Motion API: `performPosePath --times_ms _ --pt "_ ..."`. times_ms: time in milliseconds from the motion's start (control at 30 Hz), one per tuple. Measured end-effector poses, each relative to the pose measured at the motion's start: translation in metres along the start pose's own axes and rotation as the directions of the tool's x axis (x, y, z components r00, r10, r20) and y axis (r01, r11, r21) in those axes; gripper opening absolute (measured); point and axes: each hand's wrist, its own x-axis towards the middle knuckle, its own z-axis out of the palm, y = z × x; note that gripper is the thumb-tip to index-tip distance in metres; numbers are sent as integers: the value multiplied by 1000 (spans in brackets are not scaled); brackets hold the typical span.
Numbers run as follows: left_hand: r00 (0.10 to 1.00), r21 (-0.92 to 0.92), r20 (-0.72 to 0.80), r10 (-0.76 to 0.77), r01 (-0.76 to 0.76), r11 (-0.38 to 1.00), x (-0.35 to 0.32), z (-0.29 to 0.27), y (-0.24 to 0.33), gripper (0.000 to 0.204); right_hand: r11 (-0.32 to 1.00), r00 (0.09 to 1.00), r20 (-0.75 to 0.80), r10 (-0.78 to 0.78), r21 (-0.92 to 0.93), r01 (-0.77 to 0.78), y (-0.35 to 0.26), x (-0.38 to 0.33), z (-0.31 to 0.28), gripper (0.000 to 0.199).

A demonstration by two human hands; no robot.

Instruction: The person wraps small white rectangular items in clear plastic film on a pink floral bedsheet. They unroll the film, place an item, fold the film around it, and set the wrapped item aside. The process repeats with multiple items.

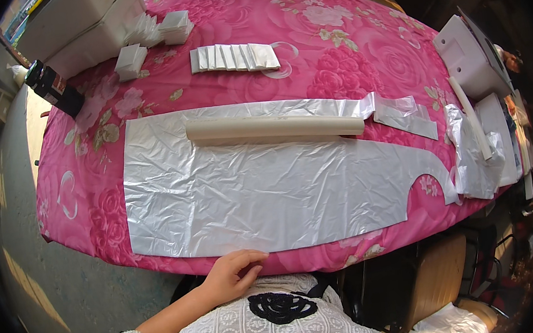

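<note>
Head view: a counter (343,35) under a pink floral cloth fills the frame, grey floor at its left. A silver sheet (250,194) lies flat along the near edge, a cardboard tube (275,128) resting on its far side. The left hand (232,275) rests at the near edge, fingers (250,256) loosely curled, pinching nothing, just short of the sheet. The right hand is out of view. The sheet looks thin, light, crinkly and easily torn; a grip at its near edge seems best.

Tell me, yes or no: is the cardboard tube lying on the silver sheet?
Yes. The beige cardboard tube lies lengthwise across the upper part of the silver sheet, which is spread on the pink floral tablecloth.
</note>
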Motion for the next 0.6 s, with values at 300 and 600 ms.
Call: performPosePath --times_ms 300,600 --pt "999 23 -2 33 -32 999 1 0 1 26 1000 1000 6 5 -2 -5 1 0 0 33" --pt "999 35 9 39 -39 999 2 2 0 27 1000 1000 -3 8 20 -8 2 -2 -3 33"
